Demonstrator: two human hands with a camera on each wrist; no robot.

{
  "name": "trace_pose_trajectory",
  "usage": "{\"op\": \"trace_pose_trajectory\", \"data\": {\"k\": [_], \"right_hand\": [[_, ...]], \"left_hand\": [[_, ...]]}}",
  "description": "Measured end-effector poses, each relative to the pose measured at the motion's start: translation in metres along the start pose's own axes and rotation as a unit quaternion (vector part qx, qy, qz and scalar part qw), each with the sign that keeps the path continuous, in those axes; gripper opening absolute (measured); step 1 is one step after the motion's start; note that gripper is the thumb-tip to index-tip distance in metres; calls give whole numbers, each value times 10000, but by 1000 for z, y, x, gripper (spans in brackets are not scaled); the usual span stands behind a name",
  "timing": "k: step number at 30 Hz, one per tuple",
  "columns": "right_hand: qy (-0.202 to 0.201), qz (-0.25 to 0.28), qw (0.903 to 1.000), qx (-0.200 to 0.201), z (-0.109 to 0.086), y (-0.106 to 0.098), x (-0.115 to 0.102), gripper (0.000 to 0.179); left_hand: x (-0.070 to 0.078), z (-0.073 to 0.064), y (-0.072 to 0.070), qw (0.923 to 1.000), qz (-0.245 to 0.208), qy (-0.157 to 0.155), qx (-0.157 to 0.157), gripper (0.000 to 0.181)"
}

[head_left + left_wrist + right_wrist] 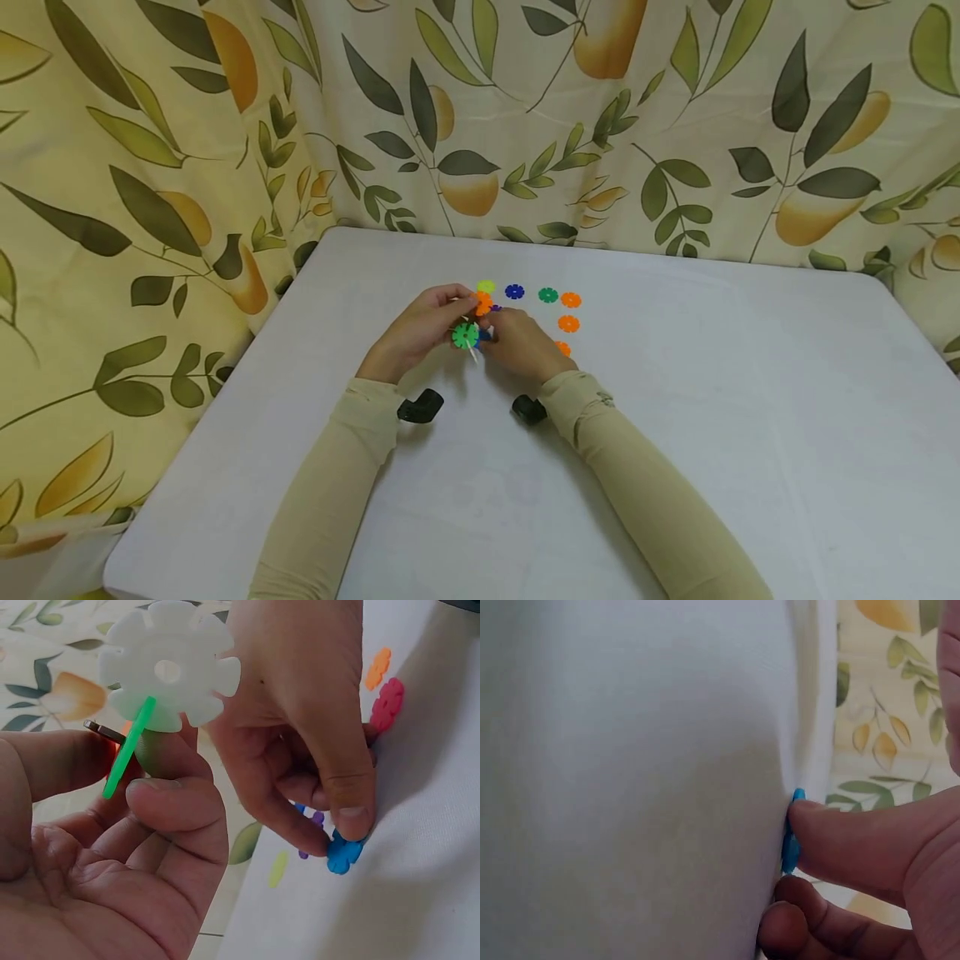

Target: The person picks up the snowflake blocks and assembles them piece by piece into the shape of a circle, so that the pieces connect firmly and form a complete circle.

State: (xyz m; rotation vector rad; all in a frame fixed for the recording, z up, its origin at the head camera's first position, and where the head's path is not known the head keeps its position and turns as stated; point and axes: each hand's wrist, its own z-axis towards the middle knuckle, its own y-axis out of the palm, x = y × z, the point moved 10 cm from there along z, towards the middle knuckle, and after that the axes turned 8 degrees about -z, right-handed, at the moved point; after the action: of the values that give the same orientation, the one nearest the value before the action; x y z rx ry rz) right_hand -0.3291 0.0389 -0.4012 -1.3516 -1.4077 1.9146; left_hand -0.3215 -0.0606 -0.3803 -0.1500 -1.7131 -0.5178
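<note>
My left hand [420, 329] pinches a cluster of joined notched plastic discs above the table. A white disc [187, 645] and a green disc [465, 336] stand at angles to each other in it, and an orange disc [483, 304] shows at the fingertips. Part of the cluster is hidden behind the fingers in the left wrist view. Just to the right and lower, my right hand [525, 342] has thumb and finger on a blue disc [343, 856] at the tabletop. In the right wrist view that blue disc [791, 844] appears edge-on under the thumb.
Beyond the hands lie a yellow disc [486, 286], a dark blue disc [514, 292] and a dark green disc [548, 295]. Several orange discs [569, 324] line the right side. A pink disc [388, 705] shows past the right hand. Black devices [422, 407] sit by the wrists.
</note>
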Motion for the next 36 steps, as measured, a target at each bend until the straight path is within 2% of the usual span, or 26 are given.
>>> {"op": "trace_pose_trajectory", "data": {"k": [9,12,18,23,28,36], "right_hand": [[77,-152,9999,-1,-4,3,3,14],[122,74,9999,88,-9,3,6,15],[171,866,9953,404,-22,-5,13,16],[525,1367,9872,634,-31,-16,28,13],[602,1533,9823,896,-36,-31,37,11],[678,1948,9727,1059,-40,-46,39,8]], "left_hand": [[-2,2,3,10000,82,-46,-20,16],[-4,2,4,9999,96,-71,-47,15],[-6,2,5,9997,208,-70,-74,14],[-8,3,5,9992,374,2,-122,16],[-12,5,2,9995,321,-27,-21,15],[-14,6,4,9993,348,-94,19,11]]}}
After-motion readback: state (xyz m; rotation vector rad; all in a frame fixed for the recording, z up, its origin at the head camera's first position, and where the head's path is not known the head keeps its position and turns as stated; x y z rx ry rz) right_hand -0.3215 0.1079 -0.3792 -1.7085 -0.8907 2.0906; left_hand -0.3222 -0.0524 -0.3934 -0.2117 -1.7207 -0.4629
